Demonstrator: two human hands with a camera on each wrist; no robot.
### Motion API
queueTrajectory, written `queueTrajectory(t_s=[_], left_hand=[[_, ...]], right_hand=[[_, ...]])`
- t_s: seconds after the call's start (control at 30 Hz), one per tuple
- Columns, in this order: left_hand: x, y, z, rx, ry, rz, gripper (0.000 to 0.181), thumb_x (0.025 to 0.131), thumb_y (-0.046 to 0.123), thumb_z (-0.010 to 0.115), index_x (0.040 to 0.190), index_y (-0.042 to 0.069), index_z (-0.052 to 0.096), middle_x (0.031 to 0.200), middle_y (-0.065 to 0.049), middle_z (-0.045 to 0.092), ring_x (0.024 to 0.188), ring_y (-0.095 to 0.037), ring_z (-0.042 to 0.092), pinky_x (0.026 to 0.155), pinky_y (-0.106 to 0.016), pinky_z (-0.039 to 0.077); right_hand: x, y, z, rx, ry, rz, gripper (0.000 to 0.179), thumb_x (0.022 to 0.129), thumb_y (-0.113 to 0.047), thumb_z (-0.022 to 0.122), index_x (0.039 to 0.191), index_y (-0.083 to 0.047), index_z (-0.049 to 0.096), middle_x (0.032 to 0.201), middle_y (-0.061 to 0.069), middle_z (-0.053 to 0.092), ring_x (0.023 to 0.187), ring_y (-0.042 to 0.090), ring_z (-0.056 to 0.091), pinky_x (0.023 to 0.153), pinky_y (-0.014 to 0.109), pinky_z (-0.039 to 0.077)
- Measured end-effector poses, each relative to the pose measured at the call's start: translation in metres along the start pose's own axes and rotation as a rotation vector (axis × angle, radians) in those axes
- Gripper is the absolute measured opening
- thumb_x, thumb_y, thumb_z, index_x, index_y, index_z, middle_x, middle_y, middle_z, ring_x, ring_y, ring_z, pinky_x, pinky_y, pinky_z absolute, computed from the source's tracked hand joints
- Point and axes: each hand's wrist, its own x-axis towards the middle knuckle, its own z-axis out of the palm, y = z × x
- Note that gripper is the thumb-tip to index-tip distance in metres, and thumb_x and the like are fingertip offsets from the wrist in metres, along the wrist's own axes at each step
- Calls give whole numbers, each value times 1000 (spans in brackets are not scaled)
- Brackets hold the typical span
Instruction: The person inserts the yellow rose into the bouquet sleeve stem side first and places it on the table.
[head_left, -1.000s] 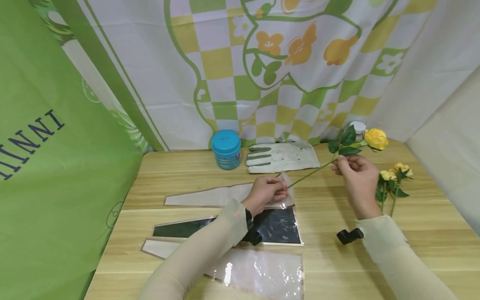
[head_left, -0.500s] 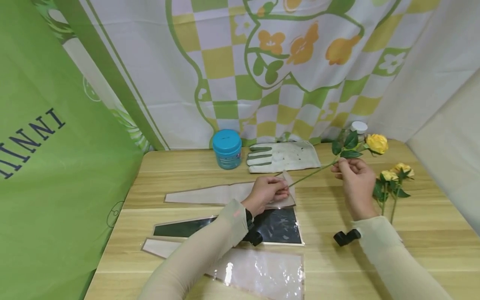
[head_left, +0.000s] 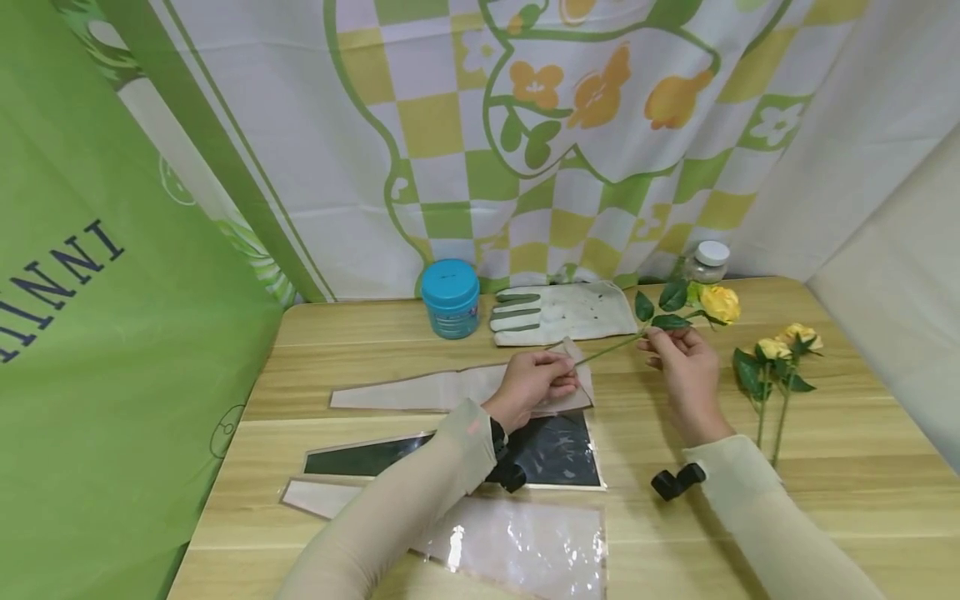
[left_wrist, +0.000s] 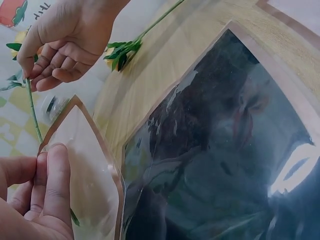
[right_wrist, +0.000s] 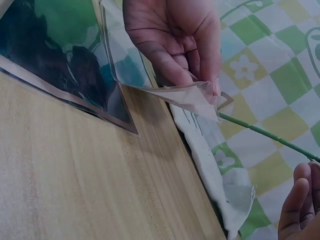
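Observation:
My left hand (head_left: 528, 387) pinches the wide open end of a pale flower sleeve (head_left: 427, 392) with a brownish border, lifting that end off the wooden table. Thumb and fingers of my right hand (head_left: 684, 375) pinch the green stem of a yellow rose (head_left: 720, 306) just below its leaves. The stem slants down leftward into the sleeve's mouth at the left fingers. In the left wrist view, a bit of green stem (left_wrist: 75, 218) shows beside the left fingers against the pale sleeve (left_wrist: 92, 170). Most of the inserted stem is hidden by the left hand.
Nearer me lie a black flower sleeve (head_left: 558, 454) and another pale one (head_left: 525, 546). Two yellow roses (head_left: 776, 350) lie at the right. Along the back are a blue-lidded tub (head_left: 451, 298), a work glove (head_left: 566, 314) and a white-lidded jar (head_left: 707, 262), in front of a curtain.
My right hand has moved left with the rose, so less stem shows between the two hands. The bloom no longer covers the jar as much. My left hand stays in place.

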Motion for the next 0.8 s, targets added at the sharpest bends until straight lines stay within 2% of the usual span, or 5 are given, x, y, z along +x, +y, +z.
queueTrajectory(t_s=[0.2,0.37,0.5,0.67,0.8], left_hand=[[-2,1,1,4,16,2,10,95,9,73,103,4,76,93,-19,73,80,-22,73,79,-34,63],[-4,3,4,19,25,5,9,95,8,72,103,5,76,92,-19,74,81,-23,73,76,-33,64],[-4,2,5,27,24,12,9,95,8,72,103,5,76,92,-19,74,83,-25,74,76,-33,64],[-3,2,6,36,35,24,9,95,9,73,103,6,76,91,-18,74,84,-25,74,76,-32,64],[-3,2,7,39,39,29,9,95,9,73,103,6,76,91,-18,74,84,-25,74,75,-32,64]], right_hand=[[1,1,-2,44,17,7,19,93,-10,76,103,0,64,89,6,70,76,15,69,60,20,58],[1,0,-2,58,38,-48,18,91,-6,76,102,2,65,85,7,70,71,17,68,58,21,59],[0,1,-2,11,-9,-57,21,92,-8,76,106,4,66,85,7,70,71,18,68,59,21,59],[-1,8,0,-86,-83,-6,24,94,-10,75,108,6,64,89,9,72,71,15,68,63,22,60],[-1,11,-1,-69,-108,36,24,94,-10,75,112,-1,61,92,7,72,73,13,67,65,21,58]])
